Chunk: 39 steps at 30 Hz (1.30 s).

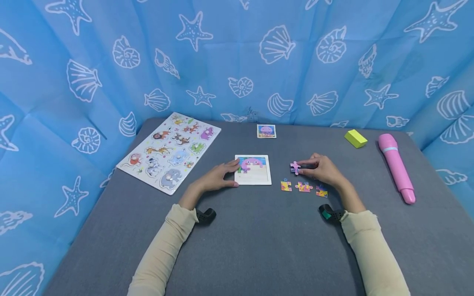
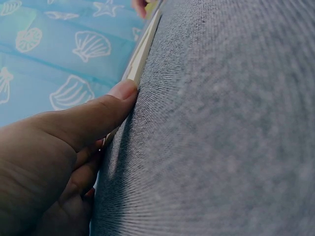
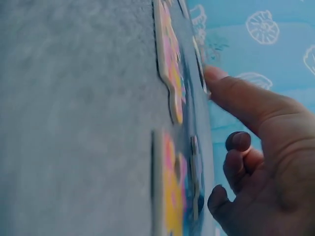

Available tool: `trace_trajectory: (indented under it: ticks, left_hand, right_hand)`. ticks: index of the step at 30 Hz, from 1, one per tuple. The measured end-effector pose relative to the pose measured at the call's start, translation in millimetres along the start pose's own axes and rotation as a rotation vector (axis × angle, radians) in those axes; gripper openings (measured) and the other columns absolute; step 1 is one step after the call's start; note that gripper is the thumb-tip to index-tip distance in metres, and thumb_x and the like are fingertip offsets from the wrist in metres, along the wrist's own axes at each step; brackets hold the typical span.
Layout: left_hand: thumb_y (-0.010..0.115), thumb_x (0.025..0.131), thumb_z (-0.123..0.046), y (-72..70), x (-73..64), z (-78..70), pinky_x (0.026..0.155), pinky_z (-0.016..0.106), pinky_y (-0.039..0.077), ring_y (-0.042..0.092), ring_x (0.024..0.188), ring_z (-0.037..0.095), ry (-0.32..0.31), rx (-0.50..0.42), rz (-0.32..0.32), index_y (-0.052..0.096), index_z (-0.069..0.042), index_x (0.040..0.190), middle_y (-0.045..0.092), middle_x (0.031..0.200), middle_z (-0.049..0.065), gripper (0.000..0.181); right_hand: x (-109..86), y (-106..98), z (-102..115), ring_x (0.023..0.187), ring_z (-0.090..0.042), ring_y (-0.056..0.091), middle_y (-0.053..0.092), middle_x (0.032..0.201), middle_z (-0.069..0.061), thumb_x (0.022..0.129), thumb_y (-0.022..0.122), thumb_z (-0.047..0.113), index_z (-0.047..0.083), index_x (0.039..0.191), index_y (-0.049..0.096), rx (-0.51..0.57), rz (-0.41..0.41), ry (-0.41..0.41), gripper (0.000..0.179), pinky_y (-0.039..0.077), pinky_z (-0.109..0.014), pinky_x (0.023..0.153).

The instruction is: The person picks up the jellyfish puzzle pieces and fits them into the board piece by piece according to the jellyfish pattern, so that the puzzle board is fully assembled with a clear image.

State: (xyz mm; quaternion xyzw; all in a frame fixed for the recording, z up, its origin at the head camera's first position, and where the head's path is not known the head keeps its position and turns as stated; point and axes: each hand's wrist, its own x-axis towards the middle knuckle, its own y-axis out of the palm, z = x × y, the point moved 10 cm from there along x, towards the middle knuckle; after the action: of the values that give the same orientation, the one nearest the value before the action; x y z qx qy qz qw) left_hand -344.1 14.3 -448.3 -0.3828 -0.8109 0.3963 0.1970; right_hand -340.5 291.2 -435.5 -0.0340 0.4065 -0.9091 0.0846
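A small square puzzle board point(image 1: 253, 181) with a pale frame lies on the table, a pink sea creature partly filled in along its top. My left hand point(image 1: 212, 179) holds the board by its left side, fingers at the upper edge and thumb point(image 2: 123, 90) against the near corner. To the right of the board, my right hand point(image 1: 326, 169) pinches a pink and purple jigsaw piece point(image 1: 295, 167) close over the table. Just nearer to me lie a yellow piece point(image 1: 286, 186), a pink and yellow piece point(image 1: 304, 187) and a yellow and blue piece point(image 1: 321, 191).
A big animal peg puzzle point(image 1: 148, 142) lies at the left. Behind the board is a small jellyfish picture card point(image 1: 266, 131). At the right are a yellow-green block point(image 1: 356, 138) and a pink toy microphone point(image 1: 397, 168). A blue shell-patterned curtain point(image 1: 237, 61) hangs along the far edge.
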Motion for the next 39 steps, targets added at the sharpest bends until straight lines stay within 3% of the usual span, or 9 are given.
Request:
trace_trajectory:
  ticks: [8,16,22,30,39]
  left_hand:
    - [0.064,0.086,-0.030,0.3,0.3,1.9,0.115,0.048,0.013,0.017,0.142,0.025,-0.006,0.002,0.001,0.030,-0.006,0.143,0.018,0.153,0.010,0.071]
    - [0.064,0.086,-0.031,1.3,0.8,3.4,0.115,0.048,0.013,0.017,0.142,0.024,-0.022,-0.003,0.002,0.030,-0.007,0.143,0.019,0.154,0.007,0.070]
    - [0.063,0.086,-0.032,2.0,1.7,5.6,0.115,0.048,0.012,0.017,0.142,0.024,-0.021,0.000,0.005,0.029,-0.008,0.144,0.017,0.154,0.007,0.071]
    - [0.063,0.086,-0.031,0.3,1.2,3.2,0.114,0.049,0.014,0.017,0.141,0.026,-0.024,0.009,0.010,0.029,-0.006,0.144,0.017,0.153,0.009,0.071]
    - [0.063,0.087,-0.030,-0.1,1.4,3.6,0.114,0.049,0.013,0.018,0.141,0.026,-0.022,0.004,0.012,0.029,-0.005,0.143,0.017,0.153,0.010,0.071]
  right_hand:
    - [19.9,10.6,30.6,0.066,-0.017,0.036,0.043,0.079,-0.009,0.079,0.073,0.020,0.006,0.107,0.070,0.007,-0.025,-0.056,0.032,0.033,-0.027,0.055]
    - [39.3,39.7,70.1,0.068,-0.018,0.034,0.045,0.079,-0.016,0.077,0.074,0.016,0.004,0.104,0.071,0.053,-0.005,-0.150,0.030,0.030,-0.029,0.060]
    - [49.6,62.9,88.2,0.066,-0.019,0.033,0.044,0.077,-0.015,0.078,0.074,0.017,0.004,0.104,0.071,0.080,0.043,-0.163,0.030,0.031,-0.029,0.059]
    - [54.8,83.2,98.5,0.065,-0.018,0.035,0.046,0.075,-0.009,0.076,0.076,0.017,0.005,0.101,0.072,0.062,0.072,-0.159,0.028,0.030,-0.029,0.058]
    - [56.2,85.6,101.1,0.065,-0.018,0.034,0.046,0.074,-0.009,0.073,0.078,0.020,0.005,0.101,0.072,0.023,0.059,-0.145,0.032,0.029,-0.028,0.057]
